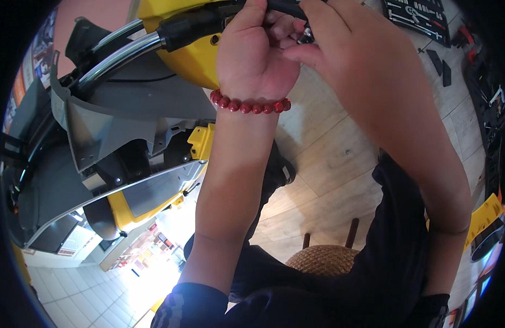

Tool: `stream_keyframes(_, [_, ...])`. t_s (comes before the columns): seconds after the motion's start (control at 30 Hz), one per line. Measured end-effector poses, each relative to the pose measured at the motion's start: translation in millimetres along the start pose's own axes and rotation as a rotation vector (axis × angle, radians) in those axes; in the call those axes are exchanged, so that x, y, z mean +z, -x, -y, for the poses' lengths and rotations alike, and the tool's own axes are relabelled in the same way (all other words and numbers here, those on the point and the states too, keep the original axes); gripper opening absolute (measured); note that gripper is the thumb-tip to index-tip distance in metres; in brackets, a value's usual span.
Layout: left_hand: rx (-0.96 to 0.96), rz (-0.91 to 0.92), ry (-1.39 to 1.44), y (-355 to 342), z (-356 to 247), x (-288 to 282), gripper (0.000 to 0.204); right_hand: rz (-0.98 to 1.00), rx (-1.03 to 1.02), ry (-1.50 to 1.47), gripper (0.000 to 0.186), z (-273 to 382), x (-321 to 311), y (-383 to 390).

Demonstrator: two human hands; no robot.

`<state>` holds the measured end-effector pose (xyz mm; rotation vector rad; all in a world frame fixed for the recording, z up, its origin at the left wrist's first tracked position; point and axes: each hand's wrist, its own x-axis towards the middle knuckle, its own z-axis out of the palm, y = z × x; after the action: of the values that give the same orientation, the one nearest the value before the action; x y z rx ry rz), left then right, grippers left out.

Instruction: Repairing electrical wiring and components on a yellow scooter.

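Observation:
Both my hands meet at the top edge, beside a yellow and grey scooter-like vehicle (181,65). My left hand (258,52), palm up with a red bead bracelet (251,106) at the wrist, has its fingers curled. Its thumb lies by a black tubular part (288,7), whose far end is cut off by the frame. Close against it, my right hand (340,41) is closed with the thumb bent inward. Between the two hands shows a small shiny metal piece (306,36), mostly hidden by my fingers. A black sleeve (192,28) joins the vehicle's chrome tube (121,57).
A grey curved panel (107,136) of the vehicle stands at left. On the wooden floor lie an open socket set (419,19), two dark flat pieces (441,68) and a dark tray of tools (487,104). A woven stool (323,259) is beneath me.

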<state>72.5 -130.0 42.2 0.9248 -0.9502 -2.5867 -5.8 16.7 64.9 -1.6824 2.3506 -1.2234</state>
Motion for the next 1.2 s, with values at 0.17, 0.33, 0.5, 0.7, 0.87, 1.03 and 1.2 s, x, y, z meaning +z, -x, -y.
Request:
stream_keyframes(0.17, [0.160,-0.333,-0.065,6.0,9.5,28.5,0.025,0.153,0.629,-0.711,0.030,17.0,-8.4,-11.3])
stream_keyframes(0.33, [0.070,0.033,0.056,0.5,3.8,6.1,0.025,0.108,0.829,-0.781,0.030,15.4,-7.6,-15.9])
stream_keyframes(0.5, [0.170,0.190,0.087,0.2,-2.6,-6.3,0.028,0.204,0.204,-0.023,0.030,-8.6,11.5,0.1])
stream_keyframes(0.7, [-0.124,0.131,0.091,2.2,8.8,18.5,0.022,0.587,0.633,-0.924,0.038,-9.1,-33.8,-7.3])
stream_keyframes(0.87, [0.006,0.038,-0.070,-6.0,-1.3,-6.3,0.025,0.059,0.193,0.095,0.034,10.5,6.0,3.5])
stream_keyframes(1.03, [0.021,0.044,0.066,3.8,2.4,13.5,0.025,0.154,-0.040,0.189,0.028,-12.9,7.9,1.1])
stream_keyframes(1.2, [0.086,0.028,0.084,0.0,2.5,7.5,0.027,-0.217,0.542,-0.464,0.028,23.4,1.9,-6.2])
